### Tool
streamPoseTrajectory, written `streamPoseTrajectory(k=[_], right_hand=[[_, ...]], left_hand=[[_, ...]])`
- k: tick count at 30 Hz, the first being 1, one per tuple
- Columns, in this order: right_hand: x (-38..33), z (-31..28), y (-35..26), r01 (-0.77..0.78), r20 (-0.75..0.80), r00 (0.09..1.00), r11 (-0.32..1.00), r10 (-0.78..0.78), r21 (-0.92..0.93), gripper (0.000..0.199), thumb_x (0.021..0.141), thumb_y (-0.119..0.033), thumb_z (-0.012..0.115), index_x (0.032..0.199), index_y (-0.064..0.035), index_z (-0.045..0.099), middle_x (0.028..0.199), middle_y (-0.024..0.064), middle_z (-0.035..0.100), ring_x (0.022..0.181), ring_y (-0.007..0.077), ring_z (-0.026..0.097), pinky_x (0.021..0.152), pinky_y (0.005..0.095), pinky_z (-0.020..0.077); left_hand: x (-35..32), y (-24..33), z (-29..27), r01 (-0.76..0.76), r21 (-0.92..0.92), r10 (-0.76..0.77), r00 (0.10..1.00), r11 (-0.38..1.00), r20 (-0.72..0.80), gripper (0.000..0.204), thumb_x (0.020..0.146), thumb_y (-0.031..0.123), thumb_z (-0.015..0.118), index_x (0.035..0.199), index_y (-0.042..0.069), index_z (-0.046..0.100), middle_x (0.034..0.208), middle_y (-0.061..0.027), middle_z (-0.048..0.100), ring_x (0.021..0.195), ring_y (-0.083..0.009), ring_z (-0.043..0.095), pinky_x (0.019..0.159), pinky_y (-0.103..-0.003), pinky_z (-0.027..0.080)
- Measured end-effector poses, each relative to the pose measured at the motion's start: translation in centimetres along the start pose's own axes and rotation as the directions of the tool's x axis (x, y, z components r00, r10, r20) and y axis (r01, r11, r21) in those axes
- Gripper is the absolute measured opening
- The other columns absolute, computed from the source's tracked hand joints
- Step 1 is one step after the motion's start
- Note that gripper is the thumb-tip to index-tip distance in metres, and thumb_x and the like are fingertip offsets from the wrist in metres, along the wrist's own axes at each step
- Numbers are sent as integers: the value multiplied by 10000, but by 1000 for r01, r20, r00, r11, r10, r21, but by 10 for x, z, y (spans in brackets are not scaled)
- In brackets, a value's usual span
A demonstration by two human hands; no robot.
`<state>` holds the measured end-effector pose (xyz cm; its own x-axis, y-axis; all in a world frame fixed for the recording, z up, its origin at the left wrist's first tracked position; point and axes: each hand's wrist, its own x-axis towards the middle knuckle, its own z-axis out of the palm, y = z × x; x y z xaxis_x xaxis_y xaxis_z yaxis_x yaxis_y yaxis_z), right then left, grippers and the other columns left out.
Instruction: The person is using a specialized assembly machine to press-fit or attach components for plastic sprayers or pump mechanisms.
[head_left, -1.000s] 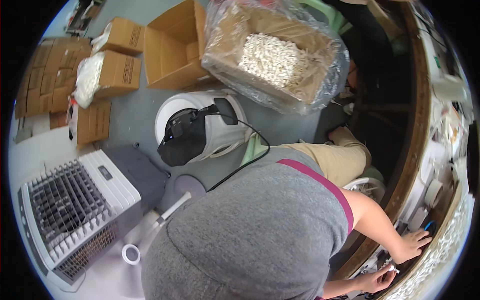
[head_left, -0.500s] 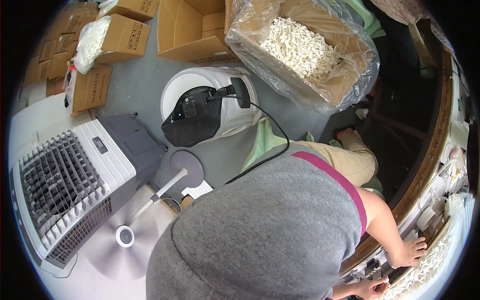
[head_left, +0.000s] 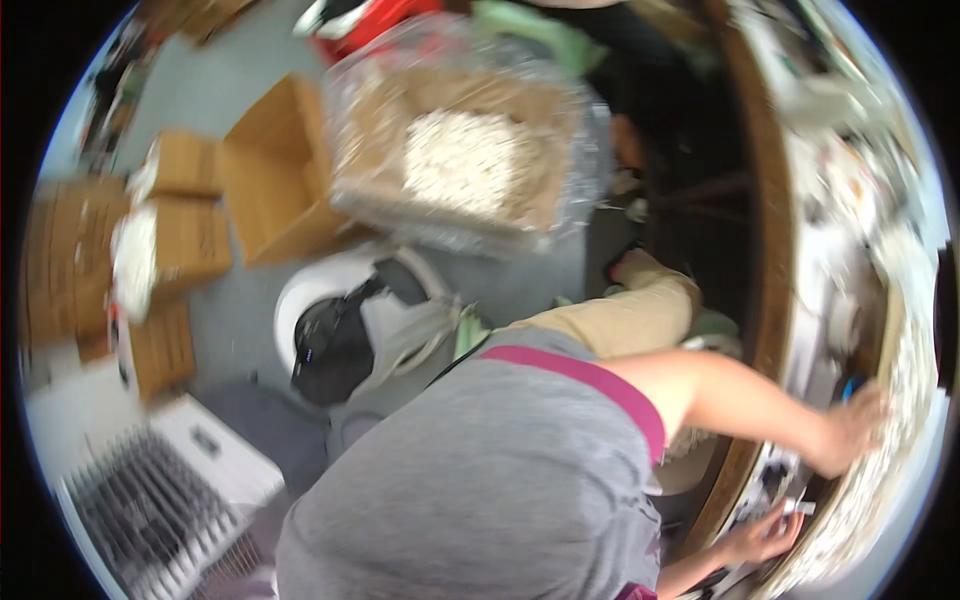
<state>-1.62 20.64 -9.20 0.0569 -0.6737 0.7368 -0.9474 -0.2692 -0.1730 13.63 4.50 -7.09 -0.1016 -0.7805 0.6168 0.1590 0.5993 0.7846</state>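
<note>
Grey fabric of the person's shirt (head_left: pixel 480 490) fills the lower middle of the frame. At lower right, one hand (head_left: pixel 765 535) pinches a small white object (head_left: pixel 800 507) beside the curved wooden desk edge (head_left: pixel 765 300); which hand it is cannot be told. Above it, the other hand (head_left: pixel 850 430) lies spread on the cluttered desktop, grasping nothing visible. Farther off, upper centre, a plastic-wrapped cardboard box (head_left: pixel 460 160) sits on grey floor (head_left: pixel 230 90).

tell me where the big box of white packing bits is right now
In the head view the plastic-wrapped cardboard box of white pieces sits on the floor at upper centre, right of an open empty carton and above the round white appliance.
</note>
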Motion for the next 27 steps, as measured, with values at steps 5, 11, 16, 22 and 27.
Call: streamPoseTrajectory(k=[5,11,16,22,27], right_hand=[[-9,15,-38,-176,-26,984,983,177,59,250,907,24,701,1144,57,628,1285,200,597,1103,272,623,920,368,547],[2,2,-42,-306,4,952,948,307,93,262,844,26,734,1089,7,641,1265,177,659,1163,290,633,1006,358,468],[-10,-6,-40,-332,117,939,941,322,74,273,815,-33,768,1057,-8,645,1272,162,673,1065,328,687,907,371,538],[-16,9,-26,-201,86,976,980,200,4,270,813,-103,767,1041,-28,644,1289,113,674,810,238,707,697,310,531],[-17,15,-37,-148,221,956,966,195,-210,233,804,-106,752,989,-40,626,1272,116,683,649,208,670,593,293,494]], left_hand=[[67,-12,8,-354,751,249,934,558,255,558,822,286,571,1333,66,619,1389,-248,550,1354,-390,432,1113,-583,280],[122,-8,32,-313,586,60,910,747,409,296,794,185,742,1060,55,741,1130,-177,683,979,-310,680,840,-453,554],[134,-19,58,-495,434,232,817,753,529,267,843,57,598,1096,1,666,1164,-260,624,1050,-433,645,899,-493,539],[133,-47,96,-563,499,83,714,659,695,189,835,105,582,975,19,675,987,-249,702,987,-400,673,854,-495,537],[121,-41,97,-585,415,263,747,697,611,183,829,120,605,938,17,708,858,-233,708,843,-403,691,788,-481,550]])
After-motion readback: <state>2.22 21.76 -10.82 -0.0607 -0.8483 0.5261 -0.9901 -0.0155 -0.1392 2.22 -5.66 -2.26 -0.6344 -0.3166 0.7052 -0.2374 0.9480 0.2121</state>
